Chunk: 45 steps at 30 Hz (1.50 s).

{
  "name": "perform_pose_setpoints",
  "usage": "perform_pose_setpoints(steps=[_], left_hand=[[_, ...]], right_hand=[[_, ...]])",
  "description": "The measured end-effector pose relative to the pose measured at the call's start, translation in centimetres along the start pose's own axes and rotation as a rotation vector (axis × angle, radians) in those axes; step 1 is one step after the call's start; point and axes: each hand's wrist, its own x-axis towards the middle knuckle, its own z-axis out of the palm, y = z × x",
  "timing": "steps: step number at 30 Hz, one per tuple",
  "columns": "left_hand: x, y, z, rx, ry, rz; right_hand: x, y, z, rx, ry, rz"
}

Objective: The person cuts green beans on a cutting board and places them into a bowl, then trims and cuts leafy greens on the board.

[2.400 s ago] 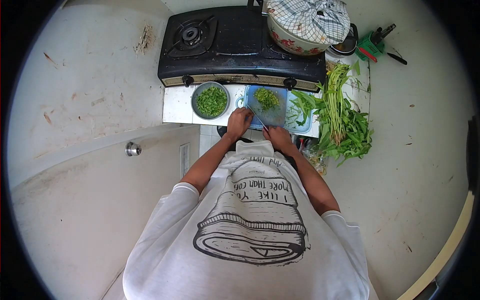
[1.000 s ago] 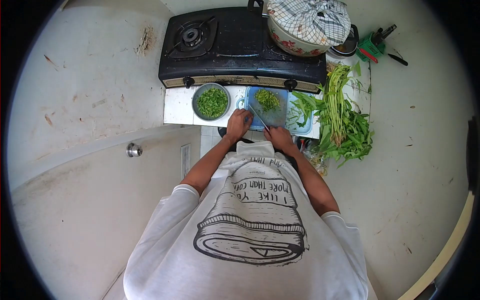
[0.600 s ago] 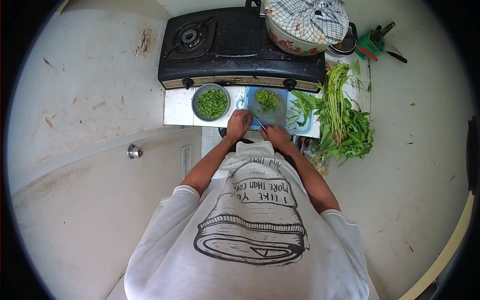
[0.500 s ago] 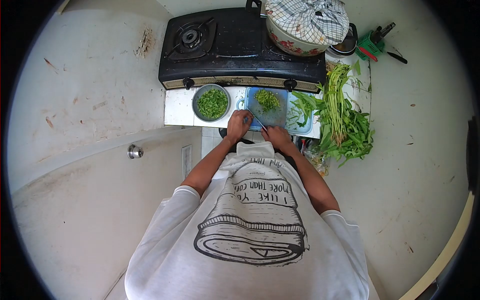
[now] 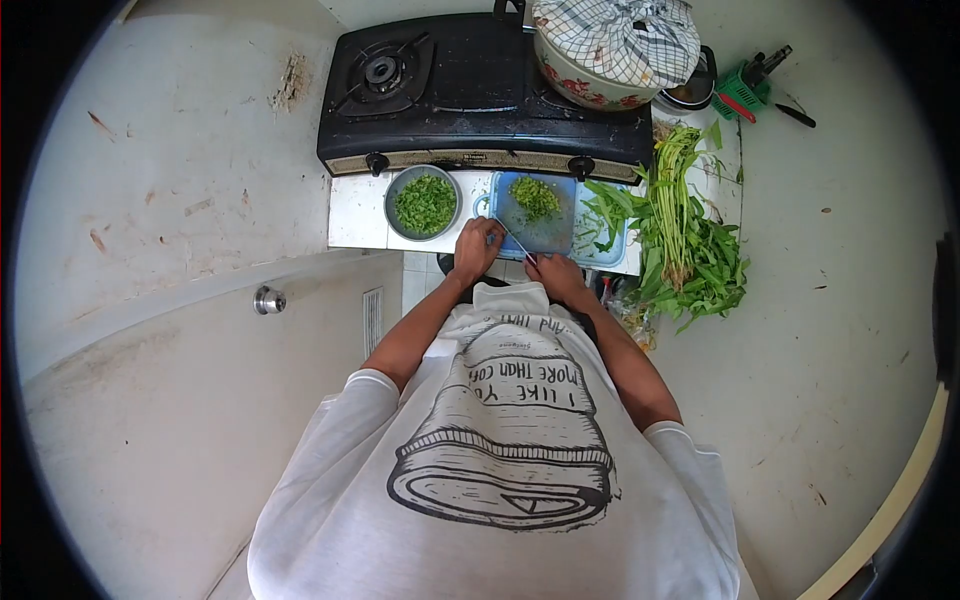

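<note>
My right hand (image 5: pixel 557 275) is closed around the handle of a knife (image 5: pixel 516 241), whose blade slants up and left over the near edge of a blue cutting board (image 5: pixel 556 240). Close to the blade's tip, at the board's left corner, my left hand (image 5: pixel 478 246) has its fingers curled together; whatever they pinch is too small to tell. A small heap of chopped greens (image 5: pixel 535 198) lies on the upper part of the board. Left of the board stands a grey bowl (image 5: pixel 390 221) holding more chopped greens (image 5: pixel 424 204).
Leafy stalks (image 5: pixel 680 225) are piled right of the board, with loose leaves (image 5: pixel 608 210) reaching onto a blue tray (image 5: pixel 606 262). Behind sits a black gas stove (image 5: pixel 470 120) bearing a cloth-covered floral pot (image 5: pixel 600 92). A green basket (image 5: pixel 742 88) with utensils stands far right.
Hardly anything differs. The knife and my right hand have shifted very slightly, while my left hand keeps its place at the board's corner.
</note>
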Motion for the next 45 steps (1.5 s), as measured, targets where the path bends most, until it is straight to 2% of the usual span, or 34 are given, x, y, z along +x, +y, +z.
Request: perform_pose_setpoints(steps=[5, 23, 26, 29, 35, 41, 45], left_hand=[[-0.1, 0.0, 0.1, 0.009, 0.006, 0.004], [-0.4, -0.4, 0.0, 0.133, 0.024, 0.113], [-0.3, -0.7, 0.1, 0.167, 0.019, 0.126], [-0.2, -0.4, -0.3, 0.152, 0.020, 0.150], [-0.3, -0.5, -0.4, 0.162, -0.005, 0.164], [-0.4, -0.5, -0.3, 0.139, 0.021, 0.144], [-0.4, -0.4, -0.2, 0.027, 0.043, 0.044]], right_hand=[[1.0, -0.2, 0.1, 0.005, -0.063, 0.006], [0.2, -0.4, -0.7, 0.048, -0.048, 0.022], [0.2, -0.1, -0.2, 0.101, -0.033, -0.039], [0.4, -0.3, -0.1, 0.047, -0.071, 0.014], [1.7, -0.3, 0.4, 0.004, -0.055, -0.026], [0.8, 0.0, -0.2, -0.010, -0.057, -0.003], [0.7, 0.1, 0.1, -0.005, -0.041, 0.035]])
